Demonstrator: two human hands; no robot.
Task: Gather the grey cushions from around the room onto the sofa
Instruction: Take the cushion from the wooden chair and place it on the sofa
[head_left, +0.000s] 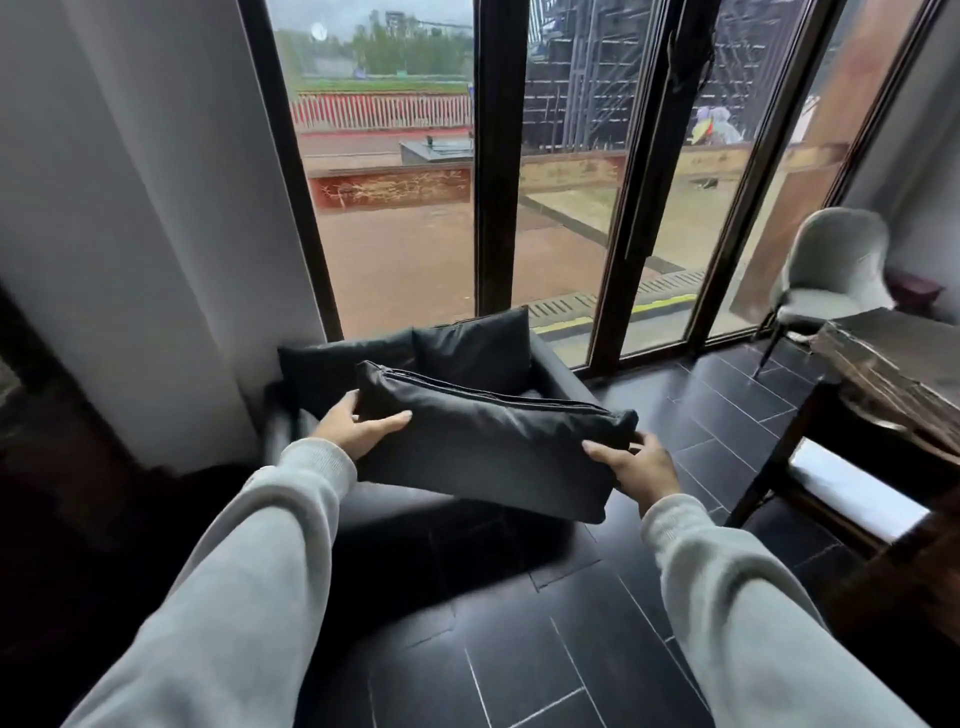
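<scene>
While we hold the grey cushion (488, 441) out in front of us, it hangs in the air above the front of the sofa (558, 376), not yet set down. Our left hand (358, 423) grips its left end, thumb lying across the near face and fingers wrapped behind; our right hand (636, 465) is closed on the right corner in the same way. Two more cushions (470, 351) already lean side by side against the sofa's back under the window (519, 156), so we judge the gathering well under way, with this piece about to join them. Whether others remain elsewhere we cannot say: the room's left side is dark and blurred, and we see none on the pale chair (831, 270) or the wooden table (893, 364) at right.
</scene>
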